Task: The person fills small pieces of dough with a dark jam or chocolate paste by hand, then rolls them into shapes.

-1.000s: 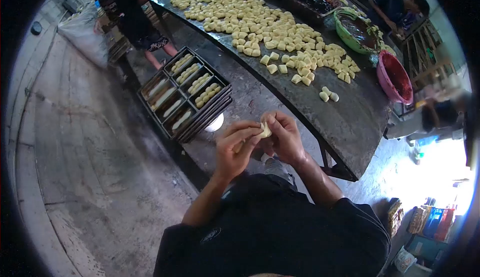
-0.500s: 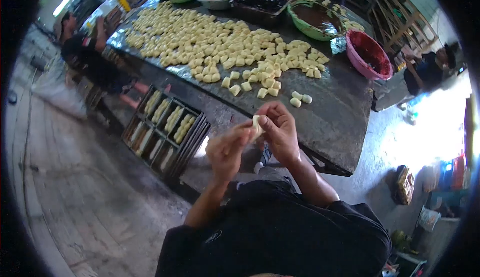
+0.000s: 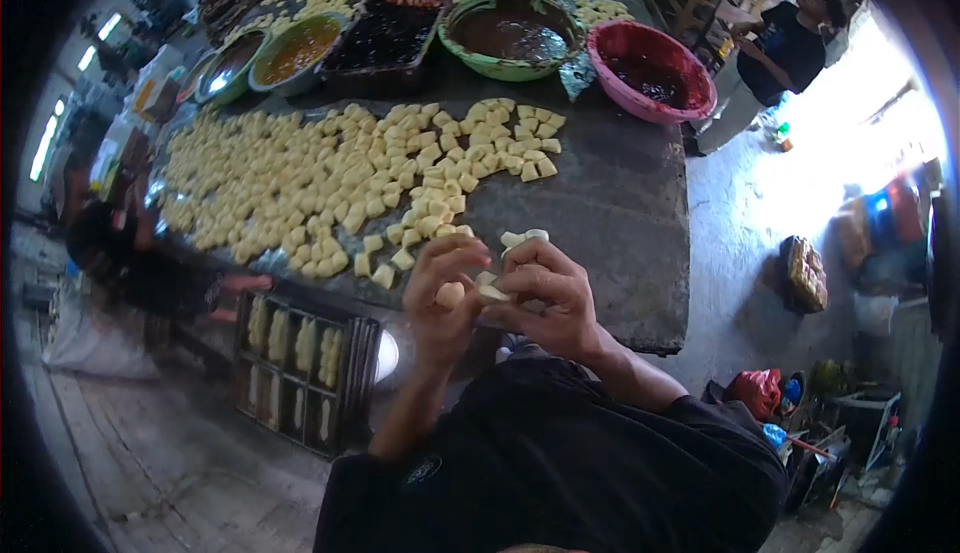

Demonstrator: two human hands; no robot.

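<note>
- The desk (image 3: 625, 198) carries the cut dough pieces (image 3: 375, 163); divided baking tins (image 3: 355, 358) stand beside it.
- My left hand (image 3: 437, 298) is half-curled at the dough; I can't tell if it grips.
- My right hand (image 3: 548, 301) is nearly closed, pinching it.
- The small dough lump (image 3: 491, 293) sits between both hands: shaping, I judge. Next calls for light, even fingertip pressure.

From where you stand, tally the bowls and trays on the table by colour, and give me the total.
Pink bowl: 1
Green bowls: 2
Pale grey bowl: 1
Dark tray: 1
Total: 5
One more vessel seems to show past the left green bowl, too unclear to count.
</note>
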